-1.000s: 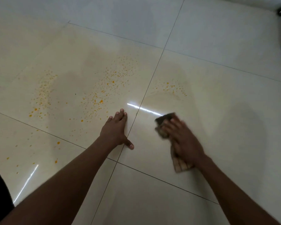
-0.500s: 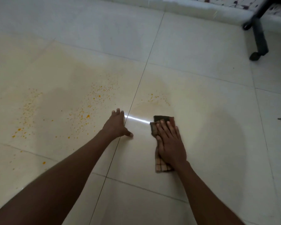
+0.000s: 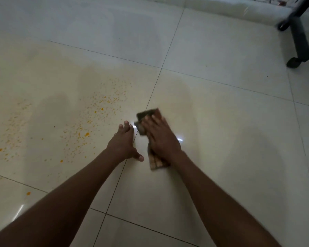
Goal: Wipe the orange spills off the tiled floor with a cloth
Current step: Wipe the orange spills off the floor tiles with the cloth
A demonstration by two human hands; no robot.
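Hands are both down on the shiny cream tiled floor [image 3: 221, 122]. The right hand [image 3: 161, 138] lies flat and spread on a brown checked cloth [image 3: 156, 162], pressing it to the tile, likely so it rubs hard. Fingers are not curled around it; the cloth pokes out in front of the fingertips and behind the wrist. The left hand [image 3: 122, 144] is open and flat, holding nothing, probably to prop the body up. Just left of that hand lie the small orange spots of spill [image 3: 86, 134], still not wiped. More spots sit farther left.
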